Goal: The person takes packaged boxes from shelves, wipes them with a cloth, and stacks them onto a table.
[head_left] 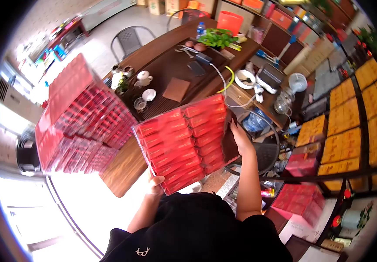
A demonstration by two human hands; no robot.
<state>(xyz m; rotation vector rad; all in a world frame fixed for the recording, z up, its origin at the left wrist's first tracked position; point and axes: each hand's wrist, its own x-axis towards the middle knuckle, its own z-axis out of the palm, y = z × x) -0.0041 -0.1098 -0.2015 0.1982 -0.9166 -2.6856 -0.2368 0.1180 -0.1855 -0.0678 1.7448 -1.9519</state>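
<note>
A clear-wrapped pack of red boxes (184, 139), in two columns with gold print, is tilted in front of my body. My left hand (155, 185) grips its lower left corner, with the thumb on top of the wrap. At the pack's right edge, my right hand (240, 139) is closed around a dark brown cloth (231, 146), which lies against the pack's side. The right fingertips are partly hidden by the cloth. To the left, a tall stack of similar wrapped red packs (83, 118) stands on the wooden table (125, 168).
On the table are a tea tray with a white teapot (143, 78), a folded brown cloth (176, 89), a phone (196, 67) and green leaves (217, 38). Shelves of yellow boxes (339, 126) stand right. A chair (265, 157) is close by my right arm.
</note>
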